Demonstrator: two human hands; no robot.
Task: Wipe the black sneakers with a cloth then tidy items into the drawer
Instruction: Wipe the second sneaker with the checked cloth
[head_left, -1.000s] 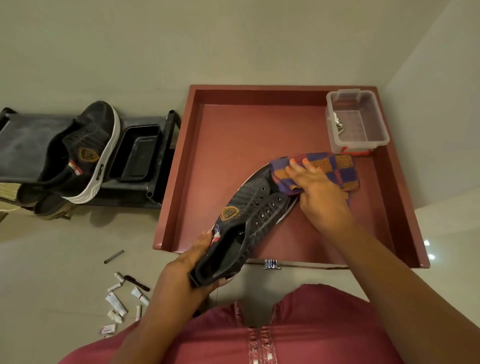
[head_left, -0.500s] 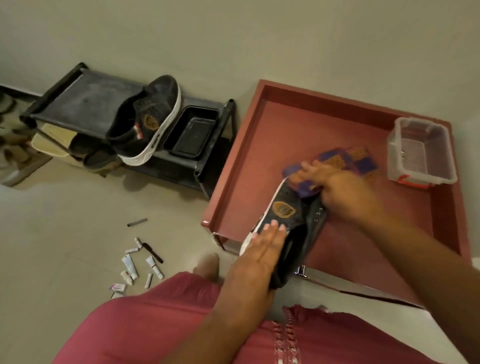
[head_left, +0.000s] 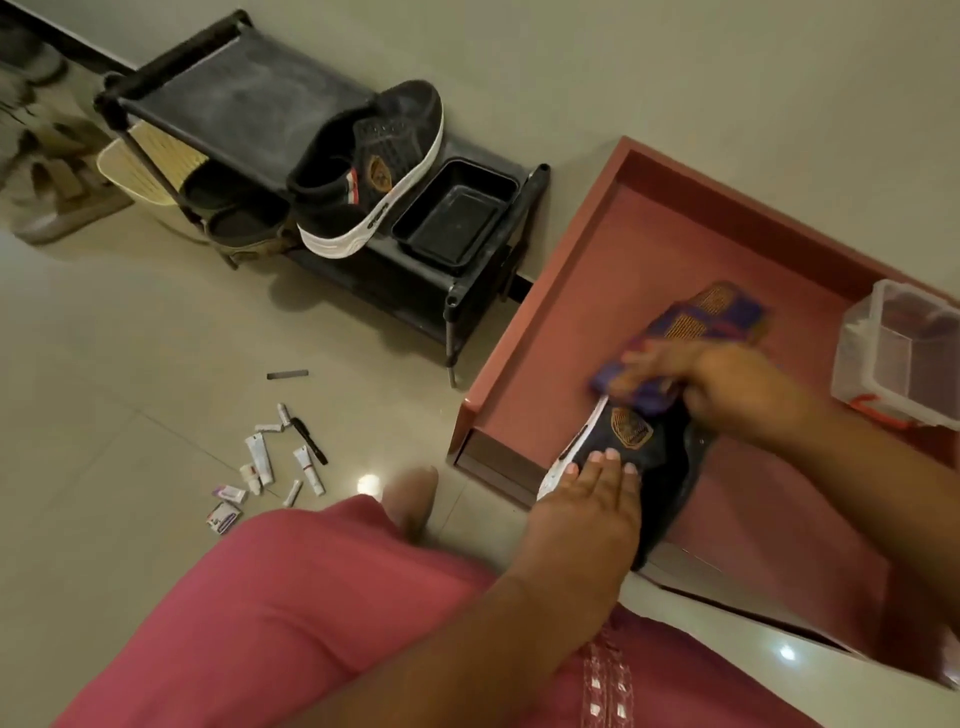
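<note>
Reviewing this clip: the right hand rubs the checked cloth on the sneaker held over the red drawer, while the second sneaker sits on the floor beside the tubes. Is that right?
Not quite. The second sneaker lies on top of the black shoe rack, not on the floor by the tubes. The head view shows it. The rest holds: the right hand rubs the checked cloth on the sneaker over the red drawer.

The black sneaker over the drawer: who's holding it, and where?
The left hand holds the black white-soled sneaker at its heel end, fingers flat along its side. The right hand presses a purple-and-orange checked cloth on its toe.

Dim warm light; right hand (head_left: 727, 389) motion-blurred; floor (head_left: 130, 364) glare.
</note>
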